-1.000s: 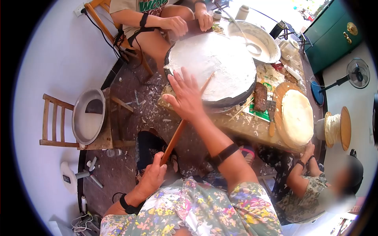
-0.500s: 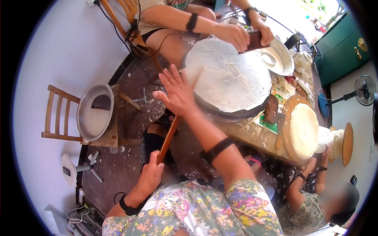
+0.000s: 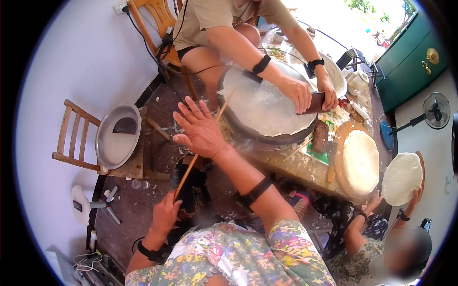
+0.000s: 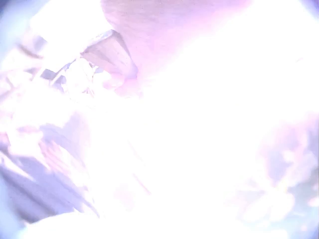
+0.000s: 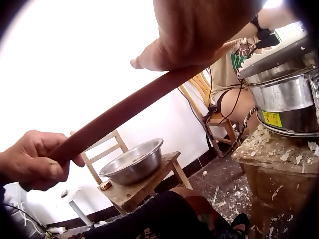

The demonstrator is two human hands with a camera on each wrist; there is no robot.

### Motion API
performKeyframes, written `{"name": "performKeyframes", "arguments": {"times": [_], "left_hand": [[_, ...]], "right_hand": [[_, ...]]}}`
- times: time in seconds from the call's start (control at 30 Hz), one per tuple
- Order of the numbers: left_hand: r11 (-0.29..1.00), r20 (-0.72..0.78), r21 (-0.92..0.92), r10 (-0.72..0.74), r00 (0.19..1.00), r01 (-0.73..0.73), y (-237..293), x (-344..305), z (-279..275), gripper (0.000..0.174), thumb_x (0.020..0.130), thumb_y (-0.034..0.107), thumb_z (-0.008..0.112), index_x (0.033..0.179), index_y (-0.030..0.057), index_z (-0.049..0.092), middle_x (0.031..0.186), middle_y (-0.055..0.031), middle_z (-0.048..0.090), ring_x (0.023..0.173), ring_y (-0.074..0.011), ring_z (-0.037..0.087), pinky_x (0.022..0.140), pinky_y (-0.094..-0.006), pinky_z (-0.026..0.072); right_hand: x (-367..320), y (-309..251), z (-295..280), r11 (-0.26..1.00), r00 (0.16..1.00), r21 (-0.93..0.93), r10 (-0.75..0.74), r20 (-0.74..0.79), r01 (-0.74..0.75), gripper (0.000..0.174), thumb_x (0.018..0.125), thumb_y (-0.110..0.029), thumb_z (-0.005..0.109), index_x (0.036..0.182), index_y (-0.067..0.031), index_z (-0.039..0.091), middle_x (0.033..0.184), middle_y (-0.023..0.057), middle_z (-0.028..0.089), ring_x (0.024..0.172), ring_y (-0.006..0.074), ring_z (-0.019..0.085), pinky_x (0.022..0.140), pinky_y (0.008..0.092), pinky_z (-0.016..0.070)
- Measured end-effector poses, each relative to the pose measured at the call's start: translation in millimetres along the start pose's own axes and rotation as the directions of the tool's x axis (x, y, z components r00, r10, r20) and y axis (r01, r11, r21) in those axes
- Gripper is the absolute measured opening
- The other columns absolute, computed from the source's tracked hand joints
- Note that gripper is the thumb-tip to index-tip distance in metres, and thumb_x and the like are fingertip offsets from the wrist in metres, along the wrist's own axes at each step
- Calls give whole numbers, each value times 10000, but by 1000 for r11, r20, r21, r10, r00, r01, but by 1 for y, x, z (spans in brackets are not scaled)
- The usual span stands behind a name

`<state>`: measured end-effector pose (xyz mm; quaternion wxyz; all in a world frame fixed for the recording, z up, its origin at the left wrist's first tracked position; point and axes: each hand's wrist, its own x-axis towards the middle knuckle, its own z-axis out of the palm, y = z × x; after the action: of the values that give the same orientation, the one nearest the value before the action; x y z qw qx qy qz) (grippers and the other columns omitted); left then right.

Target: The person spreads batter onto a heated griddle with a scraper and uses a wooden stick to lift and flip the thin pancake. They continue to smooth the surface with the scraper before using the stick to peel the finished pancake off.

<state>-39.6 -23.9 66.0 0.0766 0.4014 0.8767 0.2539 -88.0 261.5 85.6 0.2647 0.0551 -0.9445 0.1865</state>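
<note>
one stick, two hands

from the head view i'm seeing the left hand (image 3: 166, 210) gripping a wooden stick (image 3: 186, 177), its tip reaching over the round griddle (image 3: 281, 139). the right hand (image 3: 202, 133) is lying across the stick, fingers spread wide. the right wrist view is revealing a yellow label (image 5: 272, 119) below the griddle; the left is mostly glaring white.

Stick (image 3: 188, 173) partly hidden behind right hand (image 3: 201, 132)
</note>
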Motion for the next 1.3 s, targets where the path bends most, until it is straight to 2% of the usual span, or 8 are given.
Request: {"name": "performKeyframes", "arguments": {"times": [0.13, 0.33, 0.53, 0.73, 0.87, 1.03, 1.17, 1.3], "left_hand": [[910, 45, 401, 93, 995, -103, -32, 39, -32, 333, 899, 155, 600, 1200, 50, 502, 885, -131, 599, 746, -329, 644, 553, -413, 508], [821, 33, 536, 212, 977, -196, -62, 112, -49, 292, 873, 101, 575, 1148, 64, 486, 847, -105, 563, 691, -298, 639, 533, -396, 500], [895, 151, 362, 217, 964, -259, -35, 127, -39, 277, 878, 87, 565, 1139, 66, 477, 857, -128, 586, 698, -331, 636, 563, -419, 507], [981, 283, -193, 73, 956, -17, -22, 112, -29, 224, 948, 137, 531, 1125, 57, 419, 802, -267, 599, 766, -489, 572, 607, -536, 436], [977, 315, -177, -59, 947, 120, 1, 87, -29, 190, 946, 112, 527, 1067, 43, 397, 753, -291, 582, 776, -503, 567, 627, -567, 409], [988, 250, -117, -72, 965, 104, -3, 94, -35, 215, 950, 110, 512, 1115, 23, 406, 782, -305, 567, 799, -507, 560, 633, -527, 411], [942, 282, -282, -100, 954, 182, -2, 93, -35, 226, 949, 144, 516, 1116, 23, 423, 758, -292, 558, 803, -504, 558, 641, -488, 437], [943, 246, -275, -119, 962, 187, 2, 88, -29, 228, 943, 157, 520, 1110, 32, 430, 772, -283, 560, 834, -499, 570, 649, -470, 447]], "right_hand": [[0, 10, 9, 997, 995, -57, -48, 90, 53, 678, 935, -580, 426, 1361, -58, 501, 1494, 167, 378, 1455, 315, 195, 1187, 483, 106], [17, 42, 13, 990, 985, -142, 0, 171, 24, 677, 926, -573, 447, 1361, -57, 490, 1494, 164, 383, 1451, 299, 223, 1181, 467, 154], [-1, 58, -12, 975, 982, -203, 121, 147, -90, 705, 925, -575, 450, 1382, -38, 464, 1498, 176, 370, 1451, 315, 216, 1175, 471, 178], [5, 64, -6, 981, 979, -173, 117, 169, -88, 736, 936, -575, 414, 1426, -26, 417, 1525, 192, 321, 1463, 342, 170, 1181, 483, 126], [-7, 50, 0, 970, 951, -221, 157, 265, -98, 766, 950, -620, 321, 1458, -50, 380, 1552, 167, 282, 1479, 317, 123, 1194, 476, 75], [19, 54, 8, 973, 962, -221, 119, 244, -64, 789, 953, -641, 280, 1476, -54, 347, 1565, 158, 256, 1485, 305, 100, 1202, 455, 33], [24, 57, 11, 981, 948, -182, 116, 296, -63, 785, 957, -637, 276, 1478, -53, 343, 1567, 158, 253, 1486, 300, 98, 1202, 454, 38], [24, 58, 18, 984, 948, -168, 99, 303, -49, 788, 955, -639, 271, 1473, -50, 350, 1564, 161, 261, 1485, 296, 110, 1202, 453, 49]]}}
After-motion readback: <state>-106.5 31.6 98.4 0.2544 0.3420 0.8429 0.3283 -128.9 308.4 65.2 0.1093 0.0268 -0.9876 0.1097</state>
